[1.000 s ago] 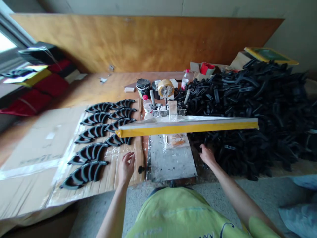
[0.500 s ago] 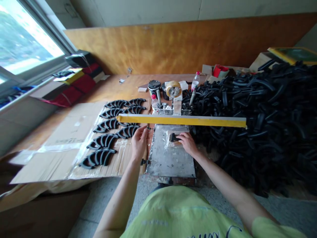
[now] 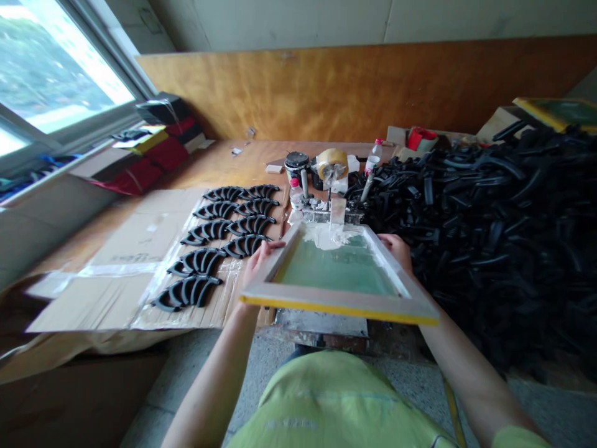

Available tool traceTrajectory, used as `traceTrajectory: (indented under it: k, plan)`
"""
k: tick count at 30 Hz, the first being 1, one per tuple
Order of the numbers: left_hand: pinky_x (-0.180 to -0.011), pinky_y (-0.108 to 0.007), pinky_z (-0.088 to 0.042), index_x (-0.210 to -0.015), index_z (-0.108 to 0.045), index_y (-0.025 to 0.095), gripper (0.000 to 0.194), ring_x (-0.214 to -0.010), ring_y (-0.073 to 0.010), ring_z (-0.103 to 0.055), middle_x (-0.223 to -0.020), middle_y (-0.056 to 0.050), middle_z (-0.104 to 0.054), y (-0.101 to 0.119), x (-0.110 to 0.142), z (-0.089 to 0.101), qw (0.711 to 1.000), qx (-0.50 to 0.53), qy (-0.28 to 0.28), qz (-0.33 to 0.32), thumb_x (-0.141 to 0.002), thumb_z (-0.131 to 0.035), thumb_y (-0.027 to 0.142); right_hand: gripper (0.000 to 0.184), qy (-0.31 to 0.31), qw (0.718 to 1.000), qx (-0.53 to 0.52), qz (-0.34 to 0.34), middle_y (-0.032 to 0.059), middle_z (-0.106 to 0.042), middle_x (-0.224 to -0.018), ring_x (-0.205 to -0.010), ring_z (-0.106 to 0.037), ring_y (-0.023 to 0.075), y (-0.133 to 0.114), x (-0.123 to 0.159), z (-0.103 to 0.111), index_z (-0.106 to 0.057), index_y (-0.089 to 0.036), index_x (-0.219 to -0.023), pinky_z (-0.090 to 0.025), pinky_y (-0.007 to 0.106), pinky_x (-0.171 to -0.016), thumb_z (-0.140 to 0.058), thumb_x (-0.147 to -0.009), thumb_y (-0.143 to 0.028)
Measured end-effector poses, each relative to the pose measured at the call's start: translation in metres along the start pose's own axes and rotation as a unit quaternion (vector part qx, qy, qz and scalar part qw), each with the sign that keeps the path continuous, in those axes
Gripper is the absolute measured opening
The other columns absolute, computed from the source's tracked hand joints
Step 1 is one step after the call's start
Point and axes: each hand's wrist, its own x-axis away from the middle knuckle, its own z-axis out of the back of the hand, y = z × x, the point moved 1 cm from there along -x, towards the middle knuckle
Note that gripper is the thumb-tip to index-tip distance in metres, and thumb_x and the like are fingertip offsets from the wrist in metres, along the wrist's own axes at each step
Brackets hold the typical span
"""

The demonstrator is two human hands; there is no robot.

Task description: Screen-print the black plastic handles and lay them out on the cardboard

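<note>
A screen printing frame (image 3: 336,302) with a green mesh lies tilted low over the metal base plate (image 3: 321,323). White ink (image 3: 328,237) is smeared on the far part of the mesh. My left hand (image 3: 259,260) is closed on the frame's left side rail, thumb on top. On the opposite rail is my right hand (image 3: 397,250), its fingers partly hidden behind the frame. A pale flat blade (image 3: 338,210) stands upright at the far end, by the ink. Whatever lies on the plate beneath the mesh is hidden.
Curved black plastic parts (image 3: 189,294) lie in rows on cardboard (image 3: 124,249) at the left. A large heap of black parts (image 3: 485,249) fills the right. Behind the frame stand an ink tub (image 3: 296,164), a tape roll (image 3: 332,164) and a plastic bottle (image 3: 374,155).
The raised frame has swung down over the base plate. My right hand has left the small black part on the plate, and both hands have moved onto the frame's side rails.
</note>
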Motion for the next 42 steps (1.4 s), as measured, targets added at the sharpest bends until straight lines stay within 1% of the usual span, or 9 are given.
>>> traceTrajectory:
  k: [3,6,12,22,28,32,36,39,42]
  plan:
    - [-0.055,-0.023,-0.043,-0.109,-0.069,0.014,0.059,-0.063,-0.0148,-0.058,-0.077,-0.003,-0.067,-0.044,0.016,0.013,0.993,-0.054,-0.041,0.096,-0.073,-0.065,0.061,0.041,0.034,0.999,0.020,0.037,0.0132,-0.055,-0.127,-0.107,-0.058,0.0259,-0.023,-0.032,0.002,-0.058,-0.018,-0.126,-0.050,0.044,-0.093,-0.050,-0.087,-0.028]
    - [-0.053,-0.022,-0.042,-0.139,-0.048,0.018,0.080,-0.059,-0.0141,-0.057,-0.071,0.000,-0.065,-0.095,0.017,0.016,0.987,-0.055,-0.062,0.135,-0.071,-0.067,0.056,0.052,-0.013,0.988,0.101,0.116,0.0146,-0.046,-0.137,-0.122,-0.047,0.0284,-0.064,-0.057,-0.022,-0.052,-0.017,-0.131,-0.043,0.043,-0.101,-0.064,-0.080,-0.024]
    - [-0.055,-0.023,-0.043,-0.139,-0.049,0.020,0.070,-0.059,-0.0134,-0.057,-0.071,0.001,-0.064,-0.142,0.009,0.012,0.986,-0.102,-0.030,0.129,-0.078,-0.061,0.051,0.017,-0.211,0.934,0.268,0.105,0.0115,-0.067,-0.095,-0.094,-0.059,0.0232,-0.095,-0.063,-0.065,-0.063,-0.014,-0.098,-0.045,0.031,-0.083,-0.062,-0.085,-0.025]
    - [-0.065,-0.026,-0.047,-0.130,-0.059,0.020,0.060,-0.070,-0.0165,-0.060,-0.080,-0.002,-0.068,-0.147,0.008,0.016,0.986,-0.116,-0.023,0.116,-0.078,-0.062,0.050,0.006,-0.320,0.871,0.190,0.321,0.0048,-0.066,-0.087,-0.090,-0.057,0.0195,-0.107,-0.003,-0.044,-0.063,-0.018,-0.083,-0.036,0.026,-0.066,-0.057,-0.085,-0.018]
    - [-0.057,-0.023,-0.043,-0.131,-0.056,0.020,0.062,-0.065,-0.0147,-0.058,-0.078,-0.002,-0.066,-0.147,0.010,0.016,0.985,-0.109,-0.038,0.128,-0.080,-0.059,0.054,0.010,-0.245,0.907,0.198,0.281,0.0057,-0.065,-0.088,-0.090,-0.056,0.0199,-0.098,-0.001,-0.047,-0.064,-0.018,-0.086,-0.037,0.027,-0.068,-0.054,-0.086,-0.015]
    - [-0.053,-0.021,-0.041,-0.133,-0.053,0.021,0.066,-0.059,-0.0127,-0.057,-0.075,0.000,-0.065,-0.145,0.011,0.015,0.985,-0.083,-0.044,0.142,-0.078,-0.061,0.056,0.015,-0.251,0.901,0.154,0.318,0.0058,-0.065,-0.088,-0.092,-0.056,0.0196,-0.093,0.016,-0.049,-0.066,-0.018,-0.091,-0.040,0.027,-0.074,-0.052,-0.088,-0.014]
    - [-0.051,-0.021,-0.041,-0.135,-0.049,0.019,0.075,-0.057,-0.0130,-0.057,-0.073,0.000,-0.065,-0.124,0.014,0.015,0.984,-0.050,-0.053,0.162,-0.073,-0.065,0.057,0.027,-0.217,0.940,0.121,0.234,0.0032,-0.067,-0.095,-0.091,-0.059,0.0187,-0.103,-0.017,-0.048,-0.065,-0.023,-0.113,-0.043,0.027,-0.077,-0.063,-0.086,-0.028]
    - [-0.053,-0.023,-0.045,-0.139,-0.045,0.019,0.082,-0.061,-0.0150,-0.060,-0.078,-0.002,-0.068,-0.087,0.015,0.016,0.983,-0.031,-0.071,0.169,-0.070,-0.067,0.058,0.055,-0.169,0.962,0.156,0.148,0.0022,-0.067,-0.098,-0.087,-0.061,0.0195,-0.112,-0.061,-0.045,-0.053,-0.032,-0.134,-0.044,0.027,-0.075,-0.069,-0.082,-0.034]
    - [-0.062,-0.024,-0.048,-0.124,-0.061,0.018,0.066,-0.079,-0.0188,-0.064,-0.096,-0.005,-0.070,-0.042,0.011,0.016,0.990,-0.050,-0.065,0.118,-0.074,-0.063,0.061,0.052,-0.104,0.975,0.166,0.100,0.0034,-0.066,-0.101,-0.086,-0.061,0.0196,-0.098,-0.092,-0.023,-0.055,-0.033,-0.133,-0.045,0.028,-0.075,-0.066,-0.083,-0.038]
